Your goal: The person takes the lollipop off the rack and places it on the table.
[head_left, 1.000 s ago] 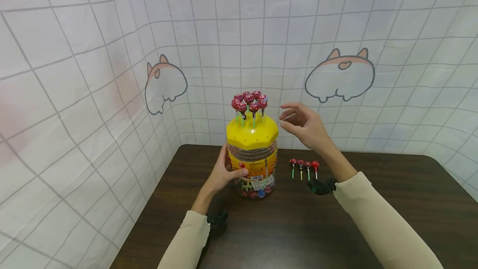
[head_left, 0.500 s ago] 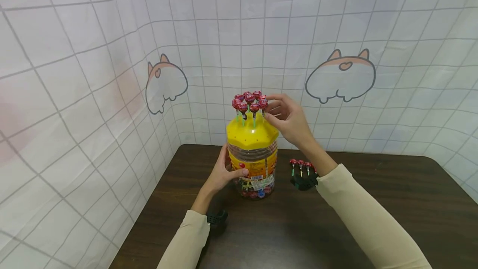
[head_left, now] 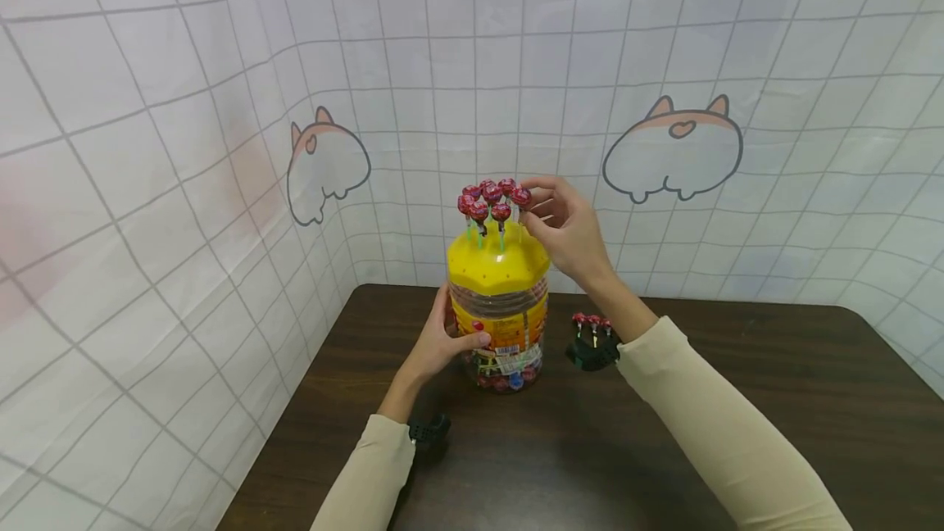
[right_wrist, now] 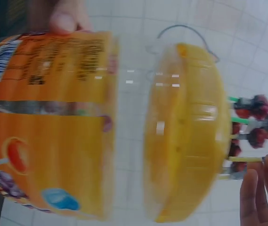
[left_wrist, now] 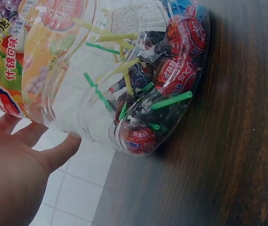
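A clear plastic candy jar (head_left: 509,326) with an orange-yellow label stands upright on the dark table. Its yellow lid (head_left: 497,267) bears several red-wrapped lollipops (head_left: 479,211), stuck in by their sticks. My left hand (head_left: 442,342) grips the jar's left side, thumb across the label. At the lid's right side, my right hand (head_left: 571,232) pinches a lollipop (head_left: 520,197) between thumb and finger. In the right wrist view its yellow stick (right_wrist: 247,159) runs from the lid to my fingertips. More lollipops (left_wrist: 176,75) lie inside the jar's bottom.
Several lollipops (head_left: 593,322) lie in a row on the table (head_left: 737,383) right of the jar, partly hidden by the right wrist's black band (head_left: 593,353). A white grid-patterned curtain (head_left: 472,47) hangs behind and along the left.
My right hand has moved left to the lid and taken hold of the right front lollipop, which now sits slightly higher. The left hand and the jar have stayed in place.
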A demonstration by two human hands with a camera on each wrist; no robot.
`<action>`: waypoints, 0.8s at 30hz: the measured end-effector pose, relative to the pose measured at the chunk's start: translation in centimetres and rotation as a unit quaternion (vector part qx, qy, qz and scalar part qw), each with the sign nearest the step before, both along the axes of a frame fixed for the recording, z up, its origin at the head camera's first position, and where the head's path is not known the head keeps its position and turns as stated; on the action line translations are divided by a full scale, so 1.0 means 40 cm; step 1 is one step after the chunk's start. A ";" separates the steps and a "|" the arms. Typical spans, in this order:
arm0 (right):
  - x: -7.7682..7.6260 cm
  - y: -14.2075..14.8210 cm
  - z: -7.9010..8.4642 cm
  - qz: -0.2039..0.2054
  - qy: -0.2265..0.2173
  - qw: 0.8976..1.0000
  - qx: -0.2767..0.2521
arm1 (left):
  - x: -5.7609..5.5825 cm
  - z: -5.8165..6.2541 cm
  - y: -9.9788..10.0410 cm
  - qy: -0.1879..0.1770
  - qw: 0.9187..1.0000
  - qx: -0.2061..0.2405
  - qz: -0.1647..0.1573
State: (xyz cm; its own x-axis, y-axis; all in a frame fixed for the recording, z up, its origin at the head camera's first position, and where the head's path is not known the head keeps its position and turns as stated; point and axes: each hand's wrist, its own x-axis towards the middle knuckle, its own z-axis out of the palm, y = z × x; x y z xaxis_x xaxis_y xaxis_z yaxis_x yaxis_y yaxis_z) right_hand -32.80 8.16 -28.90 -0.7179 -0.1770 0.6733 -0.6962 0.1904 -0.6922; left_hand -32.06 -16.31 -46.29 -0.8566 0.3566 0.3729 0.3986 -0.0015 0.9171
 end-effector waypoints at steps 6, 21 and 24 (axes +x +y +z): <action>0.006 0.033 0.024 0.020 -0.009 1.000 0.001 | -0.003 -0.004 -0.001 0.004 1.000 -0.001 -0.001; -0.024 0.193 -0.071 0.114 -0.137 0.981 0.082 | 0.000 -0.001 -0.002 0.000 1.000 -0.001 0.002; -0.029 0.225 -0.099 0.118 -0.164 0.975 0.092 | 0.000 -0.001 -0.003 -0.001 1.000 0.000 0.000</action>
State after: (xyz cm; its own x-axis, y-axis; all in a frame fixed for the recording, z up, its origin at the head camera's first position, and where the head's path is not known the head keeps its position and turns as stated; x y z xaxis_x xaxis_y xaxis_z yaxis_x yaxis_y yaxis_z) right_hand -33.98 17.16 -32.86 -0.8142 -0.4594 0.3550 -0.4823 0.1949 -0.8540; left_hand -32.05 -16.42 -46.33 -0.8569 0.3574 0.3715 0.3974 -0.0012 0.9177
